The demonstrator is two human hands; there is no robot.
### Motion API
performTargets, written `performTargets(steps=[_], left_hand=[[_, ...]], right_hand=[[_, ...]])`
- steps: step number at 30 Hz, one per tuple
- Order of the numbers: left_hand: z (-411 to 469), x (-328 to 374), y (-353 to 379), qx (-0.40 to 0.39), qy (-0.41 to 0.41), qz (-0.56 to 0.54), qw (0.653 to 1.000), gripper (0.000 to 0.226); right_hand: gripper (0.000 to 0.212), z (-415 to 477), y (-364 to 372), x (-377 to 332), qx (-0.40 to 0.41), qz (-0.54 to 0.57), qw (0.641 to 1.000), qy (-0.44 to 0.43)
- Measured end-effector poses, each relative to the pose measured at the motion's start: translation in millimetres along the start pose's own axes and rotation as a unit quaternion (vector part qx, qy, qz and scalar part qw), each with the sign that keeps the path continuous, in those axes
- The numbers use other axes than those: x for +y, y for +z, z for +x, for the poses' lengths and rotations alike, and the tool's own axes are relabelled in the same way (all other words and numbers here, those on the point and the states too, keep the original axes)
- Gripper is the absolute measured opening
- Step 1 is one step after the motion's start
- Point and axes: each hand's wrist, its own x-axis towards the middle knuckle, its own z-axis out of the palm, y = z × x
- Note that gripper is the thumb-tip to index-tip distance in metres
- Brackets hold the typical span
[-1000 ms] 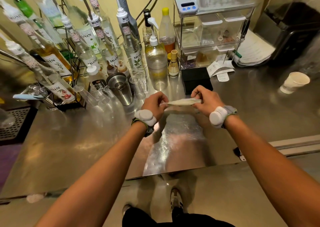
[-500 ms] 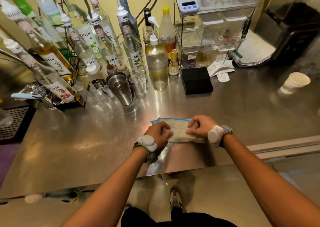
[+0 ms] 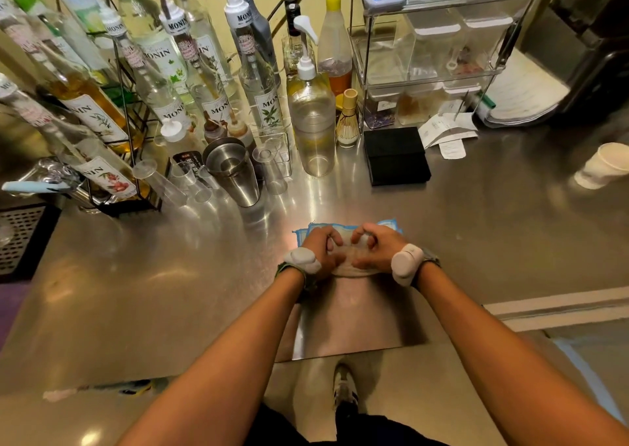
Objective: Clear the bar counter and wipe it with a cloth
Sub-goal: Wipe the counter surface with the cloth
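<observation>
Brought left hand (image 3: pixel 321 251) and right hand (image 3: pixel 372 250) close together on the middle of the cloth (image 3: pixel 350 270), with the fingers of both curled and pinching gathered fabric. Could not confirm thumb contact. Found the cloth lying on the counter (image 3: pixel 170 292) toward its near edge, with a blue border showing beyond the knuckles.

Compared with half a second before: then gripped at opposite ends of the cloth, hands apart; now drawn inward to the centre. Compared with one second before: then held taut in the air and farther out; since lowered to the steel and pulled nearer. Judged as folding or bunching into a pad, in preparation for wiping. Saw no wiping stroke begun.

Checked farther out. Found no shift across the three moments in the steel shaker (image 3: pixel 235 176), the black box (image 3: pixel 396 156), the clear pump bottle (image 3: pixel 311 122), the receipts (image 3: pixel 446 129), the paper cup (image 3: pixel 602 166) at far right, or the syrup bottles (image 3: pixel 269 105) at the back. Judged clearing incomplete, with box, receipts and cup left in the likely wiping path. Recommended lifting those first, or wiping the bare steel in sections around them.
</observation>
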Motion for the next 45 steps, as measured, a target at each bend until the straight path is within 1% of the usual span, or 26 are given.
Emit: performTargets(steps=[10, 16, 19, 25, 28, 31, 33, 37, 41, 45], left_hand=[[57.5, -4.3, -26.6, 0.029, 0.019, 0.012, 0.999, 0.023], [81.4, -1.4, -44.1, 0.042, 0.024, 0.024, 0.999, 0.027], [90.6, -0.5, -51.3, 0.046, 0.026, 0.020, 0.998, 0.029], [101.8, -0.1, -56.4, 0.030, 0.007, 0.030, 0.999, 0.031], [100.4, 0.4, -57.3, 0.031, 0.002, 0.027, 0.999, 0.031], [96.1, 1.4, -59.0, 0.028, -0.002, 0.029, 0.999, 0.031], [90.9, -0.3, -58.5, 0.026, -0.007, 0.030, 0.999, 0.032], [67.2, -5.6, -54.7, 0.021, -0.017, 0.032, 0.999, 0.032], [28.5, -11.5, -52.1, 0.019, -0.034, 0.023, 0.999, 0.032], [-11.1, -19.8, -48.2, 0.003, -0.039, 0.018, 0.999, 0.032]], right_hand=[[0.047, 73.7, -21.7, -9.2, -0.016, 0.010, 1.000, -0.020], [0.050, 105.9, -30.3, -16.2, 0.000, 0.007, 1.000, -0.020], [0.046, 116.8, -32.5, -16.9, -0.003, 0.056, 0.998, -0.013], [0.043, 130.7, -34.9, -17.3, -0.011, 0.091, 0.996, 0.002], [0.046, 130.3, -34.9, -21.4, -0.015, 0.051, 0.999, -0.007], [0.049, 125.9, -35.2, -24.2, -0.013, 0.035, 0.999, -0.002], [0.051, 120.0, -34.7, -23.7, -0.031, 0.039, 0.999, 0.000], [0.053, 99.9, -22.9, -26.2, -0.036, 0.005, 0.999, 0.004], [0.051, 72.0, 1.9, -34.4, -0.033, 0.022, 0.999, 0.023], [0.053, 38.9, 24.3, -48.7, -0.050, 0.030, 0.997, 0.045]])
